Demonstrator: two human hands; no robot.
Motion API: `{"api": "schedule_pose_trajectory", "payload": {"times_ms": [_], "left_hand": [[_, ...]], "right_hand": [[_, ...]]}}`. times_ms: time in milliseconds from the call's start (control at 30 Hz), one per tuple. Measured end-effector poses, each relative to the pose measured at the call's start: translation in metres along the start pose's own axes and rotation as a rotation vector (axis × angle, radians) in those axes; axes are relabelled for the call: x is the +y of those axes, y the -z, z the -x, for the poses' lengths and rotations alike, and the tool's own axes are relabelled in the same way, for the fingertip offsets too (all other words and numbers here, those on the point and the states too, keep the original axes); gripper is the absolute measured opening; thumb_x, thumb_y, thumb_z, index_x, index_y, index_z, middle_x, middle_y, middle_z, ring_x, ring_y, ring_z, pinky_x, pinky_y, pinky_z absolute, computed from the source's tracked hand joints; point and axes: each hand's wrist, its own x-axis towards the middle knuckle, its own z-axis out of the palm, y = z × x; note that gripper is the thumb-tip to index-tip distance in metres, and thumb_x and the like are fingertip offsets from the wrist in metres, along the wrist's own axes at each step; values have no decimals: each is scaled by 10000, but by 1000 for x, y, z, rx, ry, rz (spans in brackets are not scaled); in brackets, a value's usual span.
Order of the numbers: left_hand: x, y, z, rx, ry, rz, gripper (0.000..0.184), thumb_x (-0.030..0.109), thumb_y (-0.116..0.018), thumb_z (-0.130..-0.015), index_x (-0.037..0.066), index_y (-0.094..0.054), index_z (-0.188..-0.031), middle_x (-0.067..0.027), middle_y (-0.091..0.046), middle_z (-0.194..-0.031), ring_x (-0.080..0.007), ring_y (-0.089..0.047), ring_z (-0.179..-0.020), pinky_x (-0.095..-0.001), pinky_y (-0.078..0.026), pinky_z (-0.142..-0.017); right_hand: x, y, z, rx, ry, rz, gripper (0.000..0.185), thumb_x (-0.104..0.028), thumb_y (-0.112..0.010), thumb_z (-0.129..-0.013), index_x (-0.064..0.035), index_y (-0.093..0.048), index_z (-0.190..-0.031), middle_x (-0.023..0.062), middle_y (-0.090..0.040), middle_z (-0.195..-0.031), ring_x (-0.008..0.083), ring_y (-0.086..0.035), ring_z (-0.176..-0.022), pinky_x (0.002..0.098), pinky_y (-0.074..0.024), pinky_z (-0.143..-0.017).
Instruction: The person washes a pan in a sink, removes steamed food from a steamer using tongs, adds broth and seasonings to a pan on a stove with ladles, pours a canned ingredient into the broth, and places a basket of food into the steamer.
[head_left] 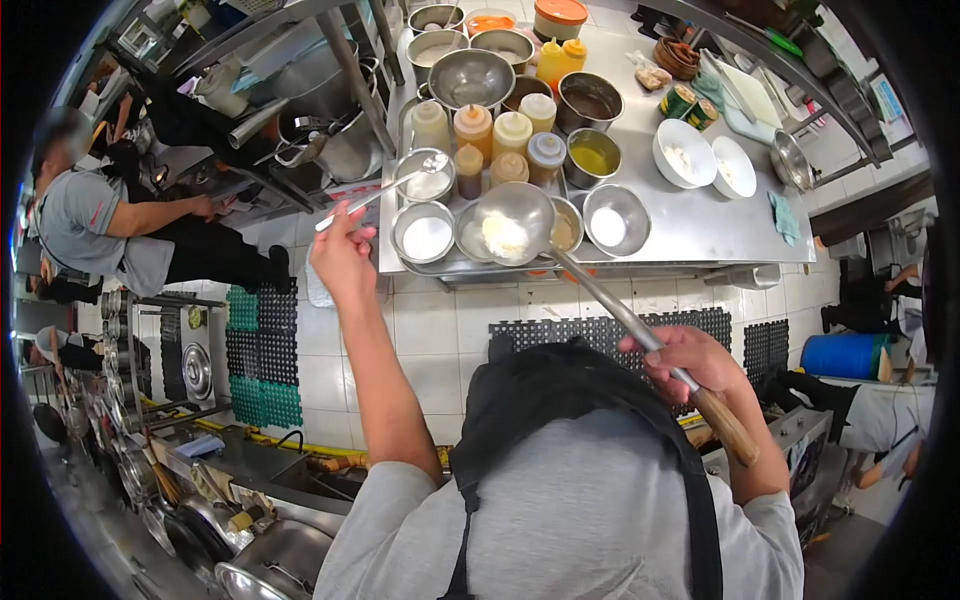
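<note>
Right hand around the ladle, left hand on the spoon

My right hand is curled about the ladle's metal shaft, just ahead of its wooden grip; my left pinches the spoon near the end of its handle. The ladle's bowl, holding a pale, crumbly-looking heap, is over the front containers on the tabletop; I cannot tell whether it touches them. The spoon's tip is over a small steel bowl.

I judge the ladle stiff and front-heavy, its load far from my fingers; the wood should give a surer hold than the smooth metal, which could turn if greasy. The spoon looks light and rigid, good for fingertips near its end.

Squeeze bottles crowd just behind the ladle, limiting room to push forward. Right of them stands a pot of yellowish liquid, and nearer me a bowl of white contents.
</note>
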Motion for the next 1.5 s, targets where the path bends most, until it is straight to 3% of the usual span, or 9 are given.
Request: {"api": "schedule_pose_trajectory", "payload": {"times_ms": [100,200,333,467,567,767,867,1167,1500], "left_hand": [[37,-14,56,-49,-294,-371,236,163,-656,-988,-31,-705,-1114,-98,-730,-897,-95,-648,-613,-205,-417,-468],[9,4,60,-61,-546,-647,221,152,-655,-993,-35,-729,-1086,-79,-722,-870,-65,-616,-624,-215,-479,-500],[-34,19,54,-141,-463,-490,225,140,-667,-980,-48,-729,-1084,-72,-725,-879,-80,-608,-572,-219,-466,-515],[-53,26,49,-110,-401,-540,221,137,-651,-984,-50,-721,-1079,-78,-722,-884,-92,-610,-562,-223,-444,-499],[-60,30,44,-86,-352,-544,215,125,-644,-981,-60,-721,-1061,-112,-725,-896,-115,-629,-582,-249,-507,-495],[-66,40,35,31,-229,-435,222,139,-662,-970,-57,-717,-1061,-119,-727,-894,-132,-638,-547,-235,-465,-478],[-49,44,42,130,-62,-263,241,165,-674,-968,-34,-718,-1097,-115,-738,-906,-134,-645,-541,-214,-415,-460],[26,20,82,65,-188,-227,291,207,-661,-994,-34,-685,-1154,-141,-748,-948,-111,-645,-556,-192,-359,-450],[17,11,97,-10,-211,-342,274,196,-655,-992,-39,-709,-1120,-115,-751,-893,-118,-656,-559,-200,-357,-458]], "right_hand": [[-9,-11,-17,-48,10,-11,421,-93,-609,-933,71,-546,-1315,-8,-532,-689,75,-496,-452,223,-387,-413],[-11,-15,-19,-99,-18,-118,416,-88,-605,-935,73,-544,-1314,-5,-535,-702,75,-498,-449,221,-385,-412],[-10,-7,-4,-95,-2,-82,412,-55,-589,-917,86,-539,-1301,6,-525,-674,79,-488,-424,224,-381,-382],[-7,-4,6,-61,1,-94,413,-34,-591,-904,89,-539,-1295,17,-542,-672,89,-500,-415,222,-379,-371],[-6,-1,9,-46,-1,-101,412,-32,-599,-902,88,-546,-1292,18,-551,-672,92,-512,-416,220,-379,-368],[-3,4,14,-20,4,-96,400,-33,-604,-901,84,-561,-1281,9,-553,-655,98,-524,-414,221,-386,-368],[-2,7,14,-12,1,-96,404,-34,-602,-897,84,-559,-1281,6,-553,-655,94,-524,-414,222,-394,-371],[-8,5,-7,-11,-37,40,385,-69,-613,-895,55,-596,-1260,-6,-550,-666,80,-507,-425,219,-401,-392],[-17,-4,-20,-85,-62,69,404,-89,-618,-903,44,-592,-1283,-9,-549,-670,75,-504,-448,223,-394,-417]]}}
